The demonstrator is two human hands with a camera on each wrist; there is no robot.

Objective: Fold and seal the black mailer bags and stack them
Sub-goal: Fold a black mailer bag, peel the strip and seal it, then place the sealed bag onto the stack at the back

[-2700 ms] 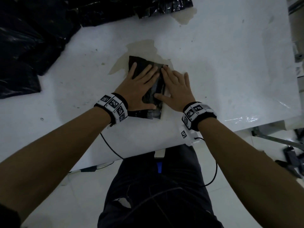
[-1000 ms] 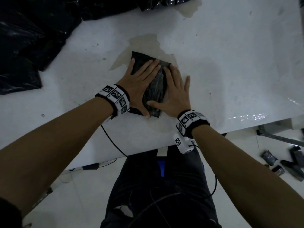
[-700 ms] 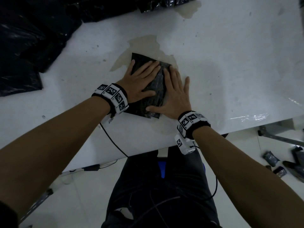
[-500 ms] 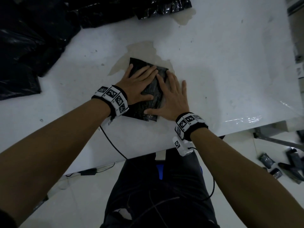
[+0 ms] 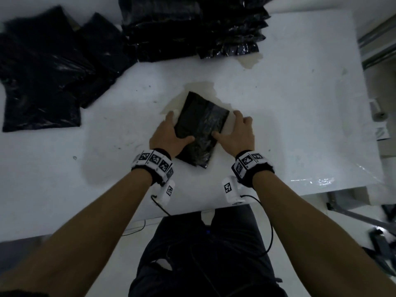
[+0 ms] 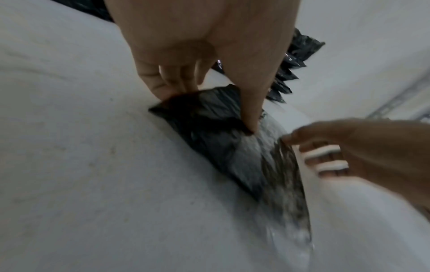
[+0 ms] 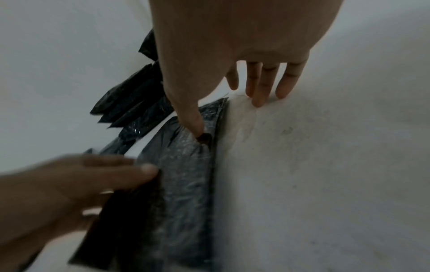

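White desk (image 5: 289,108) is carrying everything. Beyond the fingers, a stack of sealed bags (image 5: 192,26) is sitting at the far edge, with loose black bags (image 5: 42,82) off past the left-hand fingers. The folded mailer bag (image 5: 200,127) is lying between both hands. Left hand (image 5: 169,133) is pinching its left edge, fingers (image 6: 163,82) curled under (thumb on top). Right hand (image 5: 237,133) is pressing its thumb on the bag, fingers (image 7: 263,86) spread apart, tips touching the desk just beside it.

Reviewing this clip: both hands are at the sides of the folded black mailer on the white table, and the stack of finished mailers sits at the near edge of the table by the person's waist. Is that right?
Not quite. The stack of finished mailers sits at the far edge of the white table, not by the waist; the head view shows it. The rest stands: the left hand and right hand flank the folded black mailer.
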